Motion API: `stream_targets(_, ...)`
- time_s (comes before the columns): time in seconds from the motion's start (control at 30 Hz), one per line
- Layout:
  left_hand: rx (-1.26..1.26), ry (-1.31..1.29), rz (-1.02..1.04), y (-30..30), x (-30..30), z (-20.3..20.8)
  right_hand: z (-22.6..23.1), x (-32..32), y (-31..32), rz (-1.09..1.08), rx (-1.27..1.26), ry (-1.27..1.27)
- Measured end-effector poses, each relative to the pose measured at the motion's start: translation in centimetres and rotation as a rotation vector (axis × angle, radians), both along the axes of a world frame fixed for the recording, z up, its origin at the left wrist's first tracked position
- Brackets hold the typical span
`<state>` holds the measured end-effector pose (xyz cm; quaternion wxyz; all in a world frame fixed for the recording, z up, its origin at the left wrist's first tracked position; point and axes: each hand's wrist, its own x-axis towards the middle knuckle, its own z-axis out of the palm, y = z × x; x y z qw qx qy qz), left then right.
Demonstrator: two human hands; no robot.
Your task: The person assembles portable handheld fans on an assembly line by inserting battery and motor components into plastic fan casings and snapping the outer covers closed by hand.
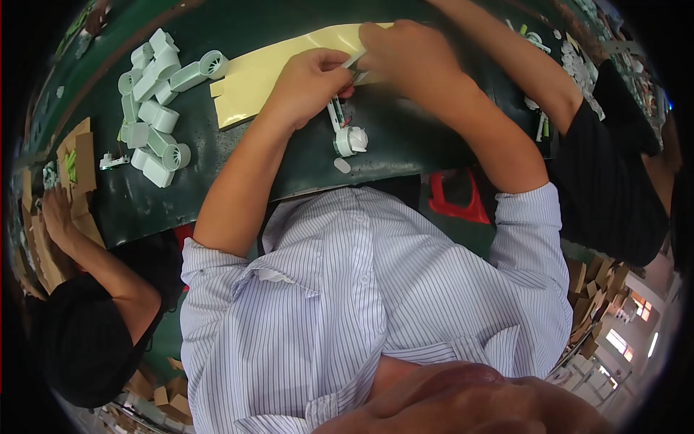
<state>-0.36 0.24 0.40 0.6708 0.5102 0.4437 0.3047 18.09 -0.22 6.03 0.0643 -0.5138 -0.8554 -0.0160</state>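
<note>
Over a yellow sheet, both my hands work close together. My left hand (314,78) is closed, its thumb and finger pinched at a thin whitish strip (353,59). Below its fingers hangs a small white fan unit (350,141), with a narrow stem and wires running up into the hand. Just right of the strip, my right hand (416,61) is curled closed and blurred by motion; whatever its fingers grip is hidden. A small pale oval piece (342,166) lies on the table beneath the fan unit.
Pale green plastic housings (155,79) are piled on the green table (238,163) to the left. The yellow sheet (253,79) lies under my hands. Co-workers' arms (531,61) reach in at both sides. A cardboard box (85,163) stands left; a red stool (455,202) shows below the edge.
</note>
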Motion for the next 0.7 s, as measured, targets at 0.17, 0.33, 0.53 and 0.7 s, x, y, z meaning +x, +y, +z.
stream_targets(0.17,0.008,0.0,0.011,-0.3,0.1,0.0,0.4,1.1,0.9,0.128,0.257,0.112)
stream_targets(0.33,-0.017,-0.019,0.018,-0.1,0.1,-0.2,1.0,0.6,1.6,0.052,-0.004,0.016)
stream_targets(0.53,-0.036,-0.03,0.008,0.1,-0.1,-0.1,1.2,0.9,2.3,0.148,0.012,-0.013)
stream_targets(0.7,-0.088,-0.103,-0.015,0.3,0.0,-0.2,1.5,4.1,3.7,0.248,-0.261,0.412)
